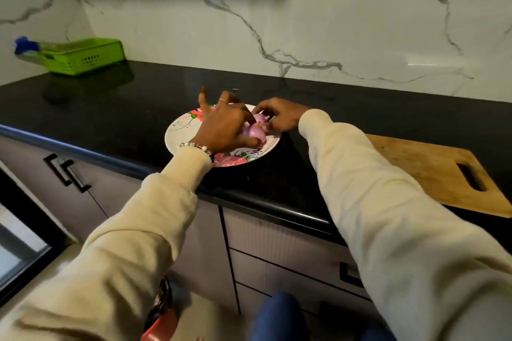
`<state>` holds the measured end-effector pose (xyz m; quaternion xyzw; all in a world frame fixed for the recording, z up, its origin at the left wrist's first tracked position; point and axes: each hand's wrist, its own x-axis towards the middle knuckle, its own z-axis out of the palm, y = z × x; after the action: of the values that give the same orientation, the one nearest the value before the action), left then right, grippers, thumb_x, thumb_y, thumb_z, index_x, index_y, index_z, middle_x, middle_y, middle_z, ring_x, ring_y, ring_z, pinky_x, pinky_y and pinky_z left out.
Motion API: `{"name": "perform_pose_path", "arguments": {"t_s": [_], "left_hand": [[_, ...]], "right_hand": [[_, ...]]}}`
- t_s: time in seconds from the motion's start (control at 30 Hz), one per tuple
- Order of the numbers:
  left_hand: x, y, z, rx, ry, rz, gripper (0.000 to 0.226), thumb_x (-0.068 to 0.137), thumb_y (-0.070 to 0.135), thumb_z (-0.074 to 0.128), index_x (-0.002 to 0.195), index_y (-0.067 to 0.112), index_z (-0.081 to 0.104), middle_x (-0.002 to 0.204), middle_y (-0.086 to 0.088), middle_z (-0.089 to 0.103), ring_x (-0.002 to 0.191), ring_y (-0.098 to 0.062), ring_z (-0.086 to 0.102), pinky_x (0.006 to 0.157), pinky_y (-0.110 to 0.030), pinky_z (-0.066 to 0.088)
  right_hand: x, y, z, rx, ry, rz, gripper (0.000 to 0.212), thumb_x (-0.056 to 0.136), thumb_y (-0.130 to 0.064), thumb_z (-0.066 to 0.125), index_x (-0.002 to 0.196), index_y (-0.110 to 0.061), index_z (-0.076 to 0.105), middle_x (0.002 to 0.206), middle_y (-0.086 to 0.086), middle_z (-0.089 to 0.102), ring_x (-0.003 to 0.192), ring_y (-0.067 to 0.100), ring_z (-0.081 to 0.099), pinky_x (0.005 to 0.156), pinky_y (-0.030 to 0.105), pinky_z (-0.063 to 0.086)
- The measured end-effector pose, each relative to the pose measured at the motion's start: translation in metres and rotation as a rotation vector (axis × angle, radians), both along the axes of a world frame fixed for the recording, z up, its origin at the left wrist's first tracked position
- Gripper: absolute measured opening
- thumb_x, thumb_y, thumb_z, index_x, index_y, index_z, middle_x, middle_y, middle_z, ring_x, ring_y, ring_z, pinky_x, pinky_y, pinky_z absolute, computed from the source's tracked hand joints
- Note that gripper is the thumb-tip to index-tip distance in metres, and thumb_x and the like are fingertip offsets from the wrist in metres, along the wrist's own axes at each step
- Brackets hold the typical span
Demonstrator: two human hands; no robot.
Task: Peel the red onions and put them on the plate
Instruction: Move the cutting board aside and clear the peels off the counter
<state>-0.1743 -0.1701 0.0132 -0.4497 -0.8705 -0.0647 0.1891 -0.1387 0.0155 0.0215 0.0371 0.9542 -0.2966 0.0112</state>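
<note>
Head view, one frame. Plate (180, 130) sits at frame centre on the black counter (110, 108): round, glossy white, pink flowers and green leaves painted along the rim. On it, toward its 3 o'clock side, two peeled onions (253, 130), smooth, pale purple and shiny, one touching the other; the farther one shows a small yellowish stub end. Left hand (224, 124) comes in from 7 o'clock and lies over the plate: thumb and inner fingers close on the nearer onion, index and another finger lifted and spread toward 12 o'clock. A thin ring on one finger, a bead bracelet (195, 146) at the wrist. Right hand (277, 116) comes in from 4 o'clock, fingers curled, tips pinching at the farther onion's stub end; the exact contact is blurred. Both arms in cream sleeves (374, 202), soft knit with ribbed cuffs. Counter dark, polished, finely speckled, with a rounded front edge. At 3 o'clock of the plate, well apart, a wooden board (415, 169), flat, pale-grained, with a slot handle. At 10 o'clock, far back, a green plastic basket (83, 57) with perforated sides. Wall (304, 22) of white marble with grey veins.
</note>
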Motion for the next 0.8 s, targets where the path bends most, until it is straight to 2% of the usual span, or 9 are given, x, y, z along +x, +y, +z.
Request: {"name": "perform_pose_path", "arguments": {"t_s": [0.13,0.23,0.3,0.37,0.4,0.53,0.6,0.73,0.8], "left_hand": [[0.014,0.007,0.0,0.363,-0.182,0.052,0.05,0.073,0.064,0.069,0.104,0.025,0.073,0.108,0.01,0.065,0.127,-0.019,0.039,0.109,-0.057,0.009],[0.03,0.025,0.005,0.59,-0.413,-0.038,0.056,0.067,0.063,0.07,0.109,0.025,0.069,0.104,0.012,0.068,0.114,-0.017,0.057,0.105,-0.053,0.034],[0.049,0.049,0.006,0.68,-0.557,-0.117,0.05,0.067,0.051,0.079,0.107,0.024,0.066,0.096,0.011,0.067,0.1,-0.014,0.065,0.096,-0.039,0.047],[0.072,0.076,0.007,0.733,-0.683,-0.168,0.046,0.07,0.03,0.086,0.109,0.018,0.064,0.096,0.006,0.066,0.096,-0.014,0.065,0.086,-0.023,0.049],[0.082,0.088,0.007,0.739,-0.721,-0.189,0.048,0.071,0.024,0.086,0.112,0.016,0.063,0.099,0.004,0.066,0.096,-0.015,0.065,0.085,-0.022,0.05],[0.122,0.141,0.002,0.64,-0.923,-0.252,0.062,0.071,0.011,0.086,0.126,0.012,0.059,0.113,0.002,0.061,0.101,-0.016,0.061,0.089,-0.028,0.053],[0.133,0.162,-0.008,0.611,-1.042,-0.257,0.065,0.067,0.003,0.087,0.125,0.01,0.059,0.12,-0.002,0.061,0.106,-0.022,0.062,0.084,-0.036,0.058],[0.14,0.185,-0.021,0.552,-1.006,-0.222,0.069,0.065,0.004,0.088,0.128,0.011,0.058,0.124,-0.005,0.061,0.111,-0.025,0.061,0.09,-0.043,0.056],[0.139,0.19,-0.02,0.538,-0.996,-0.232,0.068,0.065,0.006,0.088,0.127,0.012,0.06,0.124,-0.006,0.062,0.11,-0.024,0.061,0.093,-0.043,0.055]], "right_hand": [[0.022,0.013,0.003,-0.099,0.199,-0.147,0.045,0.088,-0.009,0.072,0.13,-0.012,0.056,0.129,0.009,0.06,0.118,0.025,0.058,0.103,0.034,0.047],[0.061,0.033,0.016,-0.132,0.269,-0.26,0.048,0.086,-0.011,0.074,0.13,-0.015,0.058,0.131,0.008,0.059,0.12,0.023,0.056,0.104,0.034,0.045],[0.101,0.05,0.023,-0.164,0.285,-0.322,0.049,0.083,-0.006,0.076,0.129,-0.015,0.06,0.128,0.006,0.06,0.119,0.022,0.056,0.097,0.03,0.047],[0.144,0.068,0.028,-0.183,0.294,-0.405,0.048,0.079,-0.002,0.078,0.123,-0.015,0.064,0.12,0.005,0.061,0.113,0.02,0.057,0.083,0.022,0.048],[0.161,0.076,0.029,-0.193,0.285,-0.447,0.047,0.078,-0.002,0.079,0.121,-0.015,0.066,0.119,0.004,0.061,0.111,0.019,0.057,0.081,0.022,0.048],[0.223,0.111,0.023,-0.206,0.243,-0.654,0.048,0.076,-0.005,0.082,0.119,-0.019,0.066,0.122,0.004,0.062,0.114,0.023,0.058,0.096,0.035,0.05],[0.241,0.119,0.018,-0.197,0.235,-0.715,0.049,0.075,-0.004,0.083,0.118,-0.018,0.066,0.121,0.004,0.063,0.113,0.023,0.059,0.094,0.036,0.051],[0.254,0.124,0.003,-0.171,0.253,-0.758,0.049,0.075,-0.003,0.083,0.119,-0.017,0.066,0.122,0.006,0.064,0.112,0.024,0.06,0.091,0.034,0.052],[0.255,0.124,-0.003,-0.156,0.267,-0.749,0.052,0.076,-0.006,0.083,0.124,-0.017,0.065,0.125,0.005,0.064,0.114,0.023,0.059,0.096,0.034,0.05]]}}
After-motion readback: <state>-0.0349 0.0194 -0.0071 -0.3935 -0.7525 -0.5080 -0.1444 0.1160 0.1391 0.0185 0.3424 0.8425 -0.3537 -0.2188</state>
